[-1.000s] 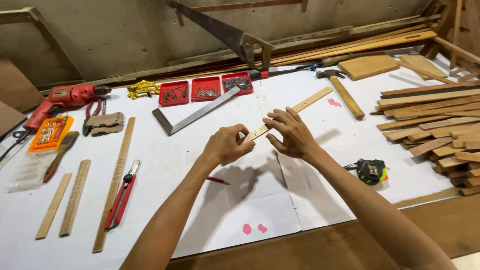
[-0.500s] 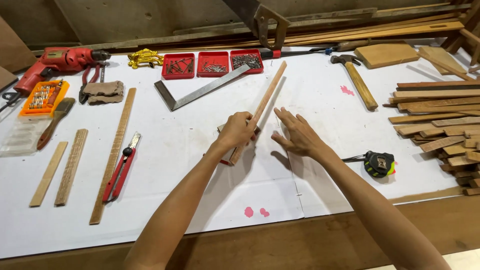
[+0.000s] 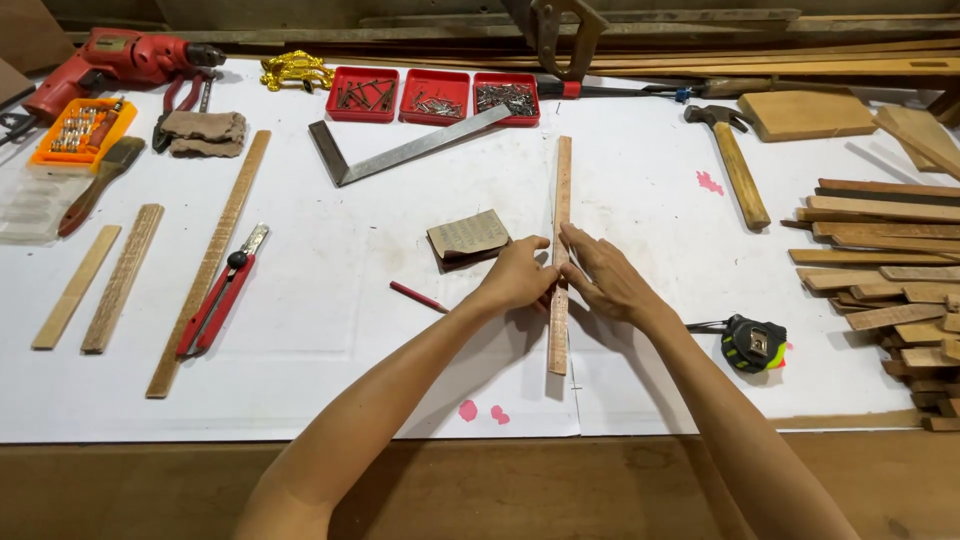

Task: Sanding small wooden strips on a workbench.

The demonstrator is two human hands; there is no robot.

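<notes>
At the near edge of the desk (image 3: 300,400), white paper sheets cover the top and two pink blotches sit just short of the bare wood border. Just beyond them I see both hands close together on one thin wooden strip (image 3: 560,200) that lies flat, running almost straight away from me. My left hand (image 3: 518,275) presses its fingertips against the strip's left side, and my right hand (image 3: 603,275) lies with fingers spread against its right side; neither is curled around it, so I judge they pin and steady it against the paper rather than lift it. As I read it, the strip is set down and squared up, and I see no marks or cuts on it, so whatever work it is meant for looks not yet begun.

Just left of my left hand lie a red pencil (image 3: 418,296) and a sanding block (image 3: 468,238), both untouched. A tape measure (image 3: 753,342) sits to the right, near my forearm. Farther left are red-handled cutters (image 3: 215,300) and several loose slats. Further back, a steel square (image 3: 410,148) lies near the strip's far end, a hammer (image 3: 735,165) to the right, a pile of wooden strips (image 3: 890,260) at the right edge. Along the far edge stand three red trays of nails (image 3: 435,96) and a red drill (image 3: 110,62).
</notes>
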